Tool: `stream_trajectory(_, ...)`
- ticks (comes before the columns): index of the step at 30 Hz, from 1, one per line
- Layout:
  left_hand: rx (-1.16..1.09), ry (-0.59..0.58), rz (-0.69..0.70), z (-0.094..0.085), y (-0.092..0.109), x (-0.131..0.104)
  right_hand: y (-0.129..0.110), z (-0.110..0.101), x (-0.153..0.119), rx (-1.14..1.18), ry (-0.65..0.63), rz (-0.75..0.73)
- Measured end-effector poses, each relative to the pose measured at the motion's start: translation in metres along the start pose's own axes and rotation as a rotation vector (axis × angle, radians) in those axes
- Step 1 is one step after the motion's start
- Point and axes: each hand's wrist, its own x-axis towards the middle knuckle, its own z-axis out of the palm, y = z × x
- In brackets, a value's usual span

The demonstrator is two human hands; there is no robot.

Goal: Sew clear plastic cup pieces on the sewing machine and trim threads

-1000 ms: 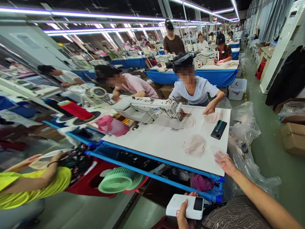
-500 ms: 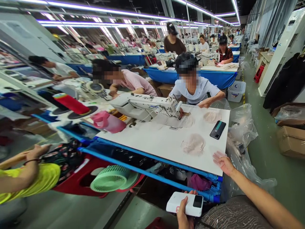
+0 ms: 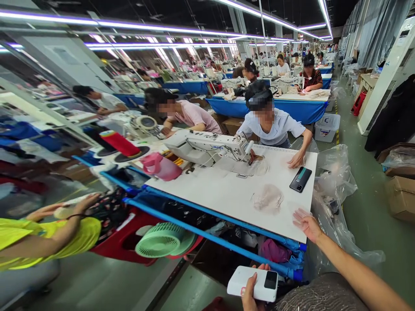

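Observation:
In the head view my left hand (image 3: 251,291) grips a white power bank (image 3: 240,280) with a dark display window, low in front of me. The thumb lies across its top face. My right hand (image 3: 308,225) rests at the near right corner of the white sewing table (image 3: 207,190), fingers spread, holding nothing. Just beyond it lie a sheer beige fabric piece (image 3: 268,198) and a dark phone (image 3: 301,179). Across the table a co-worker's hand (image 3: 296,159) covers another pale piece. Their other hand is by the needle of the sewing machine (image 3: 214,147), partly hidden.
A pink pitcher (image 3: 162,166) and a red thread cone (image 3: 121,144) stand left on the table. Blue rails and a cloth trough (image 3: 207,235) run along its near edge. A green fan (image 3: 158,239) is below left. Plastic bags (image 3: 337,172) crowd the right side.
The view has turned slightly left, so things sit farther right. The co-worker's hand has come down onto the far fabric piece. My hands keep their pose.

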Motion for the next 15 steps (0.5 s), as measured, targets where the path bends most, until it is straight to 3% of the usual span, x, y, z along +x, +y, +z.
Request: stream_trajectory(15,-0.027,-0.006,0.059,-0.028,-0.010,-0.007,0.000,0.001,0.000,-0.018,-0.007,-0.003)
